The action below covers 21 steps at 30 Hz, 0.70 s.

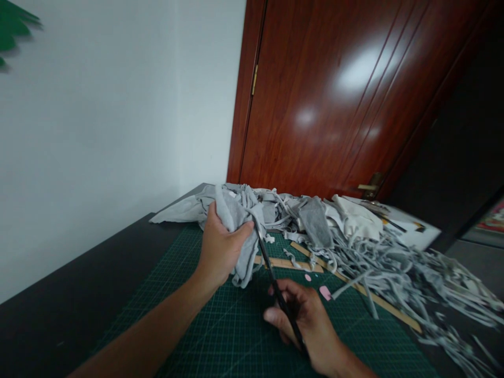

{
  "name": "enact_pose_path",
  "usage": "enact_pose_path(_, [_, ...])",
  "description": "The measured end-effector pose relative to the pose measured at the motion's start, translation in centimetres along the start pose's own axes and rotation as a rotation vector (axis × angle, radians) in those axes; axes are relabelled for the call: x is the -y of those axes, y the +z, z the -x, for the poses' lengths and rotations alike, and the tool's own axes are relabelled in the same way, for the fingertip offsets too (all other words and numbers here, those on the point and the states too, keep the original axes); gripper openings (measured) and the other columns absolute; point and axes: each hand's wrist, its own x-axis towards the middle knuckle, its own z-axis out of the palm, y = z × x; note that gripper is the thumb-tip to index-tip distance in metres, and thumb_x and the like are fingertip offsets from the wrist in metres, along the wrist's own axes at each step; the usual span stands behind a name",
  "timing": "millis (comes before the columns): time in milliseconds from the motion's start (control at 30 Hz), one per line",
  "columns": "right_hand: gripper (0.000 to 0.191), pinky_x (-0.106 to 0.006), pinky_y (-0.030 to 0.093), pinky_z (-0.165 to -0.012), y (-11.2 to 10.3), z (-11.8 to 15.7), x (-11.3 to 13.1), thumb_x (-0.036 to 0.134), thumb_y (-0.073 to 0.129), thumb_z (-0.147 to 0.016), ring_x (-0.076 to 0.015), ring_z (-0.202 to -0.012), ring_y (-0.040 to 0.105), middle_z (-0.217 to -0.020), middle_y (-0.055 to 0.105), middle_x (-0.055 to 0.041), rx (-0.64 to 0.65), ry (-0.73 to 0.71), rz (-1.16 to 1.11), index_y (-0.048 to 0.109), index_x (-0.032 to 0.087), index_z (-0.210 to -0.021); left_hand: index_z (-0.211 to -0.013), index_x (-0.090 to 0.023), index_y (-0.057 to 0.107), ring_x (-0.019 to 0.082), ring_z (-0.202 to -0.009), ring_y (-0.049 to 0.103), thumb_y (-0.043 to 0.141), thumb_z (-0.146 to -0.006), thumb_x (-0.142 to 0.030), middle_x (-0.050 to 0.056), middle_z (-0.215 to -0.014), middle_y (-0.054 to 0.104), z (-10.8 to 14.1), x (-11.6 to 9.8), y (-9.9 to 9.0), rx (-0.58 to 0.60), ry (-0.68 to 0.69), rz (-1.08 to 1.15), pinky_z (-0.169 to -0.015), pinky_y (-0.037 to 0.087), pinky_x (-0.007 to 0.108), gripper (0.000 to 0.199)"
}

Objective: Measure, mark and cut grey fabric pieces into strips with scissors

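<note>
Bunched grey fabric [246,257] is gripped in my left hand [222,247], lifted over the green cutting mat [228,325]. My right hand [301,315] holds a pair of scissors with dark handles [270,268], pointing up and away to the left. The scissor tip meets the edge of the fabric beside my left thumb; whether the blades are parted is too small to tell. More pale grey cloth [181,209] spreads behind and left of my left hand.
Grey fabric strips [389,273] and scraps [317,223] are heaped across the back and right. Wooden rulers [378,299] and small pink pieces [325,292] lie on the mat. A white wall [98,131] and red-brown door [307,105] stand behind.
</note>
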Motion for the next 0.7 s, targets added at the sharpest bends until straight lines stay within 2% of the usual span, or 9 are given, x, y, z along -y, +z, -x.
enact_pose_path(133, [0.055,-0.019,0.027,-0.042,0.0,-0.1,0.2,0.063,0.097,-0.071,-0.0079,-0.046,0.039,-0.06,0.047,0.0081,0.007,-0.025,-0.01,0.067,0.021,-0.092,-0.12,-0.023,0.062,0.028,-0.106,0.074,0.089,-0.068,-0.024,0.005,-0.115,0.076,0.0,-0.1,0.0,0.066,0.012,-0.03,-0.097,0.057,0.04,0.059])
enact_pose_path(333, [0.058,-0.02,0.029,-0.044,-0.1,-0.4,0.2,0.061,0.099,-0.068,-0.0085,-0.048,0.041,-0.062,0.047,0.0081,-0.007,-0.045,-0.039,0.068,0.021,-0.095,-0.127,-0.018,0.062,0.031,-0.112,0.072,0.089,-0.067,-0.024,0.009,-0.12,0.075,0.1,-0.2,0.0,0.074,0.03,-0.153,-0.107,0.052,0.046,0.066])
enact_pose_path(433, [0.057,-0.02,0.027,-0.043,-0.1,-0.4,-0.1,0.061,0.098,-0.07,-0.008,-0.047,0.039,-0.061,0.047,0.0086,-0.014,-0.031,-0.03,0.068,0.02,-0.095,-0.127,-0.019,0.064,0.031,-0.112,0.072,0.09,-0.067,-0.025,0.009,-0.119,0.077,0.3,-0.2,0.1,0.081,0.01,-0.141,-0.106,0.053,0.046,0.066])
enact_pose_path(567, [0.053,-0.019,0.027,-0.043,0.0,-0.5,-0.4,0.059,0.097,-0.073,-0.0076,-0.046,0.039,-0.061,0.046,0.0085,-0.036,-0.03,-0.016,0.069,0.019,-0.097,-0.121,-0.018,0.07,0.03,-0.104,0.075,0.092,-0.062,-0.024,0.008,-0.115,0.08,0.3,-0.6,0.2,0.064,-0.161,0.062,-0.094,0.058,0.041,0.062])
enact_pose_path(700, [0.05,-0.02,0.026,-0.042,-0.1,-0.6,-1.3,0.059,0.092,-0.079,-0.007,-0.045,0.039,-0.062,0.049,0.0081,-0.044,-0.058,-0.036,0.069,0.02,-0.1,-0.102,-0.012,0.076,0.026,-0.082,0.077,0.09,-0.062,-0.022,0.008,-0.096,0.082,-0.4,-1.5,0.3,0.061,-0.493,0.333,-0.077,0.062,0.035,0.043])
